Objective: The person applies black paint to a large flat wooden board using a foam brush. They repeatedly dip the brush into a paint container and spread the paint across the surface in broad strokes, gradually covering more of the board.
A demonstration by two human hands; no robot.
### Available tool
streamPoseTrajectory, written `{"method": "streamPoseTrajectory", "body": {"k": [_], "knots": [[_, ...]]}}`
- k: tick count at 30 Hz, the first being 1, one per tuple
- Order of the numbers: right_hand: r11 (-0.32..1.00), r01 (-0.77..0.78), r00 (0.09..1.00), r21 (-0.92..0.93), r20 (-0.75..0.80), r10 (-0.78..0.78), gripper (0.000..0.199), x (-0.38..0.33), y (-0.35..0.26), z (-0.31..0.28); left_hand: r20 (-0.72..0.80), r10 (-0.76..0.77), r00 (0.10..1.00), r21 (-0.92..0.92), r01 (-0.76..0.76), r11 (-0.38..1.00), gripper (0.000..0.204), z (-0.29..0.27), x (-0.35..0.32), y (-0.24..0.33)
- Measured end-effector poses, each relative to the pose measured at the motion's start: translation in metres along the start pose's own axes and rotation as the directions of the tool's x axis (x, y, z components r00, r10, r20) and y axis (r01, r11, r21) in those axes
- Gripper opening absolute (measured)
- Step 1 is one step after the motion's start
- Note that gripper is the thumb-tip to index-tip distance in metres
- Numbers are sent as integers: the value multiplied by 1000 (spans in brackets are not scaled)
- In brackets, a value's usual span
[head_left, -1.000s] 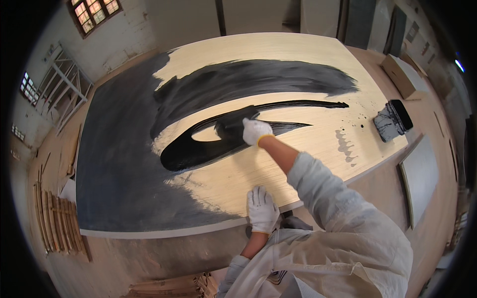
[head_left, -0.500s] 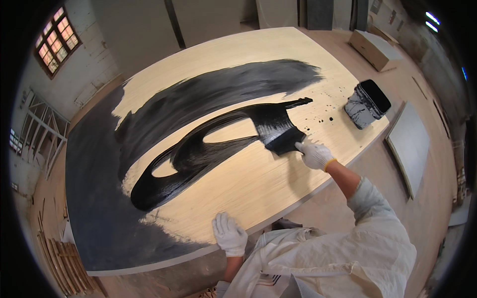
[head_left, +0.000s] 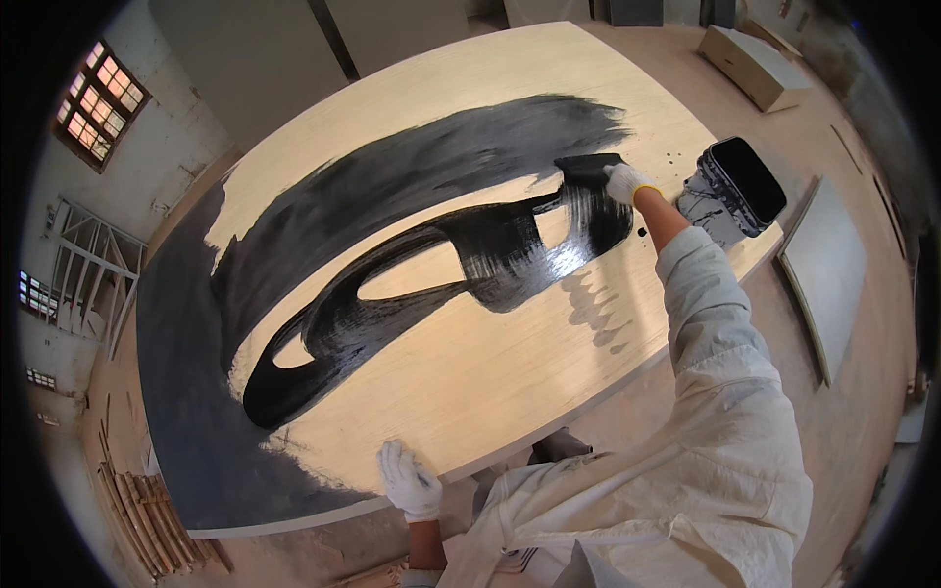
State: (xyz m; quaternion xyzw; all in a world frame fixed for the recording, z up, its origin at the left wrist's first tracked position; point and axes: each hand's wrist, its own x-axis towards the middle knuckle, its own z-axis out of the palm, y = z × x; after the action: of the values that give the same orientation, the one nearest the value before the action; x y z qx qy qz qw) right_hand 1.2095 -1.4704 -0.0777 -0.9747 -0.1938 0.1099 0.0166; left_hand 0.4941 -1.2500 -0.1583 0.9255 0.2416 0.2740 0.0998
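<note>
A large pale wooden board (head_left: 490, 392) lies flat before me, partly covered with black paint (head_left: 505, 260). My right hand (head_left: 628, 184), in a white glove, is closed on a wide flat paintbrush (head_left: 585, 166) coated black. The brush touches the board's right half, at the top of a wet, streaky stroke that bends toward me. My left hand (head_left: 409, 482), also gloved, rests on the board's near edge with its fingers stretched out and holds nothing. Just right of my right forearm, a paint-smeared square bucket (head_left: 720, 211) with a dark inside stands on the board.
Beyond the board's right edge a grey panel (head_left: 828, 274) leans or lies low. A boxy block (head_left: 755, 69) sits on the floor at the far right. Bundled wooden poles (head_left: 147, 519) and a white metal frame (head_left: 93, 269) stand at left. Large grey sheets (head_left: 245, 59) stand behind.
My right hand has swept the brush away from me, leaving a new wet black stroke on the right part of the board. My left hand has shifted slightly left along the near edge.
</note>
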Motion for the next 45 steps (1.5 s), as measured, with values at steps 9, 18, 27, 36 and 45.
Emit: {"method": "streamPoseTrajectory", "body": {"k": [9, 18, 27, 36, 45], "knots": [[994, 88, 979, -63, 190, -74, 57, -178, -12, -6, 10, -83, 997, 44, 83, 996, 29, -6, -7, 8], [996, -64, 997, 70, 48, 61, 50, -22, -6, -29, -1, -91, 996, 91, 91, 992, 27, -11, -12, 4], [933, 360, 916, -13, 197, -351, 63, -148, -47, -4, 8, -115, 993, 70, 115, 991, 27, -6, -5, 11], [967, 246, 967, 64, 51, -249, 52, -123, -122, 16, 5, -96, 995, 65, 96, 993, 28, -8, 0, 8], [953, 294, 953, 77, 45, -298, 50, -164, -98, 36, -20, -113, 993, 53, 114, 992, 31, -7, -6, 4]]}}
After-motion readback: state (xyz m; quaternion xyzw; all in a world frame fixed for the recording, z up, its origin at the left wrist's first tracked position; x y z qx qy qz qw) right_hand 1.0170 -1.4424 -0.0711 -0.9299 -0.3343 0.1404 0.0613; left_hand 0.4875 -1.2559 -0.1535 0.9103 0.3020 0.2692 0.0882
